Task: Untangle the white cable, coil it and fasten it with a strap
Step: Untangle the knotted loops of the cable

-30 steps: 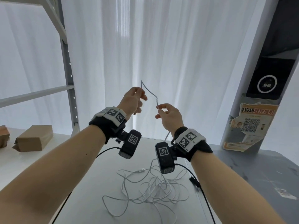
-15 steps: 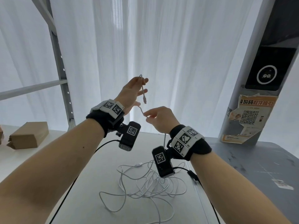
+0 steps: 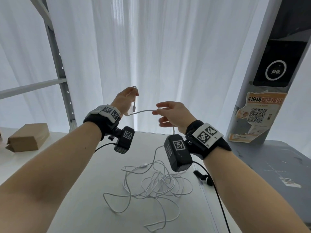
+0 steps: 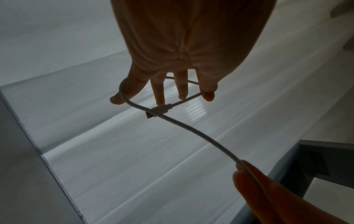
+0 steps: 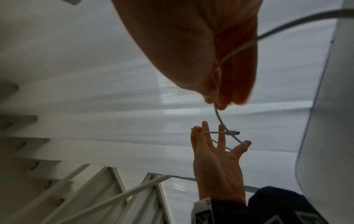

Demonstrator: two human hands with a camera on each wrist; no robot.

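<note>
The thin white cable [image 3: 152, 180] looks smooth, plastic-sheathed – faintly glossy. It lies on a pale matt tabletop [image 3: 94, 190]. Sheer white cloth curtains [image 3: 151, 47] hang in soft folds; the brown cardboard box [image 3: 27, 137] is dull – papery – beside a grey painted-metal shelf upright [image 3: 58, 64].

Head view looks down over both raised forearms; each wrist view looks close along its palm; all share the white cable [image 3: 143, 112].

orange poster [image 3: 257, 115] on grey pillar: chinese txt "身份码取件指引" + qr code.
</note>
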